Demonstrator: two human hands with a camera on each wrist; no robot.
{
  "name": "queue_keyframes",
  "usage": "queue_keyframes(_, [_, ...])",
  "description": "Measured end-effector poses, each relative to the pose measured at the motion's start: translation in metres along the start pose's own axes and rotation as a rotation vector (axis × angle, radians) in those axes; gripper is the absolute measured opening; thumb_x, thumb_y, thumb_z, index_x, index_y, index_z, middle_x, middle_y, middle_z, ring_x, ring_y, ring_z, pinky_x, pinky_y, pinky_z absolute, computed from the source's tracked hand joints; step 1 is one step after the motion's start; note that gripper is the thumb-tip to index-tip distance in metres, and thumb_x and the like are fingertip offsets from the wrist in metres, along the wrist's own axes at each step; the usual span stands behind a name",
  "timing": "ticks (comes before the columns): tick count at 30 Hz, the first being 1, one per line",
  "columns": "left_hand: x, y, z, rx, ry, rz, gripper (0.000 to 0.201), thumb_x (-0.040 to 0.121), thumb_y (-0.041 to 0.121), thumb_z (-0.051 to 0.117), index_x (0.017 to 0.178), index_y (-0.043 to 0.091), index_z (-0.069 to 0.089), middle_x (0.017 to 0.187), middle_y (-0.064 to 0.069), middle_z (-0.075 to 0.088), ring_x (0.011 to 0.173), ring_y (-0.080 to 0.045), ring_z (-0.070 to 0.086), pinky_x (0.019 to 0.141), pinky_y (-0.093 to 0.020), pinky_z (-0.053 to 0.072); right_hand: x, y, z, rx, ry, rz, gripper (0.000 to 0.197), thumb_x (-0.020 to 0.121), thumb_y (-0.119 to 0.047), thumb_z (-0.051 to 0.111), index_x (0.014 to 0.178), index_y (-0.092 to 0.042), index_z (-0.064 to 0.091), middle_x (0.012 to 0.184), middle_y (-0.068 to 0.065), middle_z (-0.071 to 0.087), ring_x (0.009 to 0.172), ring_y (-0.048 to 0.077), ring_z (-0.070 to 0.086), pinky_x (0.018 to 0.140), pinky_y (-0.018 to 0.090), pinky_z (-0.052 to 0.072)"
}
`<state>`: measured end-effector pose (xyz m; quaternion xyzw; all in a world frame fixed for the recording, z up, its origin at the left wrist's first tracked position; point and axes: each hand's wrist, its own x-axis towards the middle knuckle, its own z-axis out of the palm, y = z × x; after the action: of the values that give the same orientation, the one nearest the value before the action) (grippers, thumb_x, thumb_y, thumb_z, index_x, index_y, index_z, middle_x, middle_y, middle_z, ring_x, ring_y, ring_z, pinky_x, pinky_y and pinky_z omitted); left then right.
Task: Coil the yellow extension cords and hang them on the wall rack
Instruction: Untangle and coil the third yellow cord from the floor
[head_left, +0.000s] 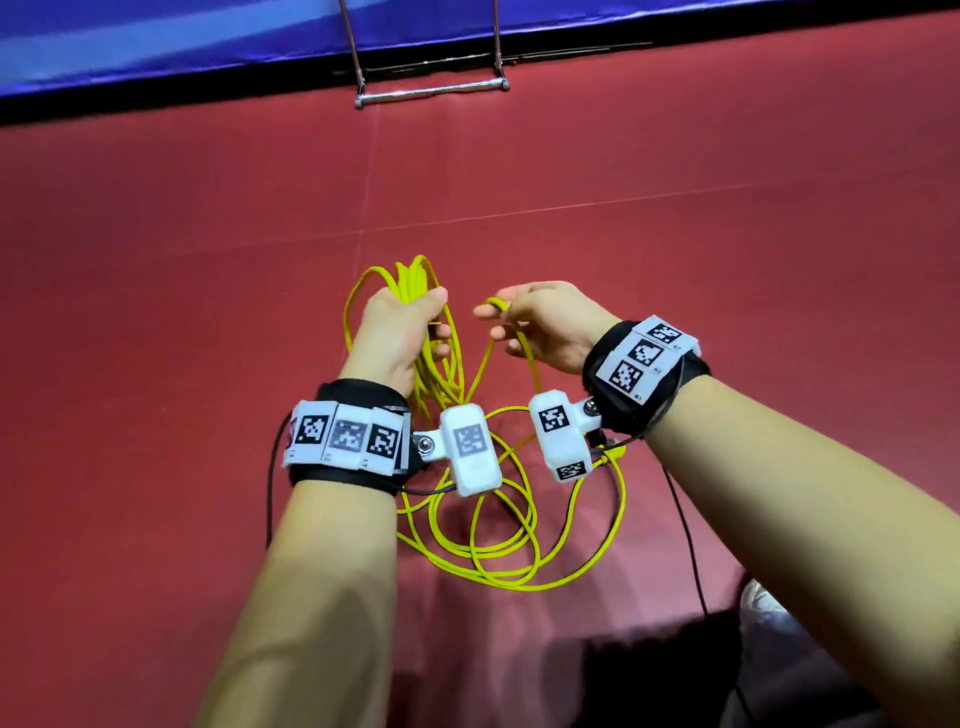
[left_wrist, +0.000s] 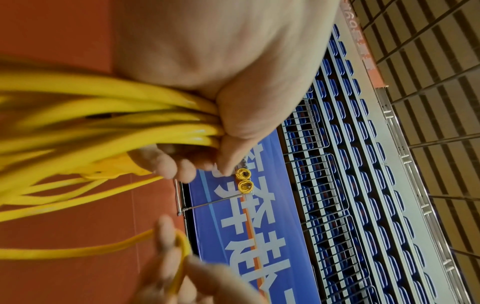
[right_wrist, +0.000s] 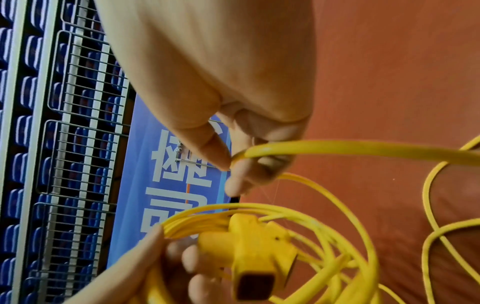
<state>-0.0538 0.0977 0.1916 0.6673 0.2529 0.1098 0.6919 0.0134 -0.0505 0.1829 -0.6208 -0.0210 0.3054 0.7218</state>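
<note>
My left hand (head_left: 410, 322) grips a bundle of yellow cord loops (head_left: 413, 275), several strands squeezed in the fist (left_wrist: 182, 123). The cord's yellow socket end (right_wrist: 257, 253) sticks out beside the left fingers. My right hand (head_left: 524, 322) is just to the right of the left one and holds one strand of the same cord (right_wrist: 337, 149) hooked round its curled fingers. The loose length of cord (head_left: 514, 540) lies in wide loops on the red floor below my wrists. Two coiled yellow cords (left_wrist: 243, 181) hang on the wall rack in the left wrist view.
A metal bar frame (head_left: 431, 93) stands at the foot of the blue banner wall (head_left: 156, 41) ahead. Red floor (head_left: 727, 208) spreads all round. Black sensor cables (head_left: 685, 530) trail from both wrists. Blue stadium seats behind railings (left_wrist: 337, 164) rise beyond the banner.
</note>
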Motion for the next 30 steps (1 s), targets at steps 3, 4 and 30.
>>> queue_keyframes(3, [-0.003, -0.004, 0.006, -0.023, -0.034, -0.028, 0.012, 0.096, 0.012, 0.060, 0.105, 0.007, 0.053, 0.076, -0.005, 0.056, 0.061, -0.016, 0.060, 0.044, -0.025, 0.049, -0.003, -0.005, 0.004, 0.091, -0.079, 0.034, 0.027, 0.091, 0.013, 0.043, 0.107, 0.005, 0.063, 0.090, 0.019, 0.063, 0.062, 0.016, 0.064, 0.053, 0.022, 0.053])
queue_keyframes(4, [-0.003, -0.006, 0.008, -0.023, -0.056, -0.034, 0.009, 0.097, 0.012, 0.059, 0.103, 0.006, 0.055, 0.078, -0.006, 0.058, 0.062, -0.016, 0.060, 0.045, -0.026, 0.050, -0.003, -0.006, 0.004, 0.111, -0.095, 0.057, 0.028, 0.093, 0.011, 0.044, 0.113, 0.007, 0.062, 0.084, 0.017, 0.063, 0.060, 0.015, 0.065, 0.056, 0.020, 0.055])
queue_keyframes(30, [-0.009, -0.016, 0.003, -0.369, 0.066, -0.249, 0.024, 0.094, 0.014, 0.063, 0.074, 0.008, 0.051, 0.057, -0.004, 0.046, 0.041, -0.018, 0.052, 0.043, -0.026, 0.046, -0.018, 0.011, 0.024, -0.371, -0.361, -0.014, 0.045, 0.094, -0.009, 0.063, 0.130, -0.017, 0.037, 0.084, 0.015, 0.059, 0.057, 0.026, 0.067, 0.056, 0.036, 0.057])
